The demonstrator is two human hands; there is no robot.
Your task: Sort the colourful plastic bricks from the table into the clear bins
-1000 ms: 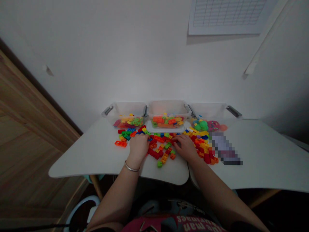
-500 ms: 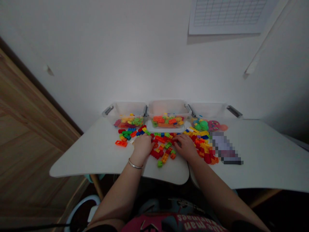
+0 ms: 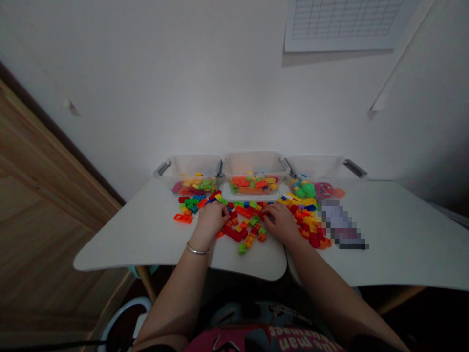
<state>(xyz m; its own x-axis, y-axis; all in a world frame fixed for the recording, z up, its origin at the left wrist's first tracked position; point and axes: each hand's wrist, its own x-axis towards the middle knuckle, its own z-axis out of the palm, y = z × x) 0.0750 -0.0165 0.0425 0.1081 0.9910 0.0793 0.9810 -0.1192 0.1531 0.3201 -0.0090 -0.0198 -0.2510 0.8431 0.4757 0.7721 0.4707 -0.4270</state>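
Observation:
Colourful toy building bricks (image 3: 250,238) lie in a loose heap on the white table in front of me. My left hand (image 3: 211,218) is at the heap's left side with its fingers curled together. Whatever its fingertips may hold is hidden from me. Opposite it, my right hand (image 3: 281,221) has its fingers bent and closed at the tips around a small red brick (image 3: 261,214) in the middle of the heap. Between the two hands lie red, orange, yellow and green bricks. An orange brick (image 3: 182,218) rests apart, left of my left hand.
Along the wall stand a left clear bin (image 3: 196,164) and a middle clear bin (image 3: 256,164), both with bricks inside. A right clear bin (image 3: 317,166) holds rounded toys. A pixelated flat object (image 3: 340,225) lies right of the bricks on the white table (image 3: 403,234).
My left hand has shifted a little left, uncovering an orange piece near its wrist. My right hand stays almost in the same place.

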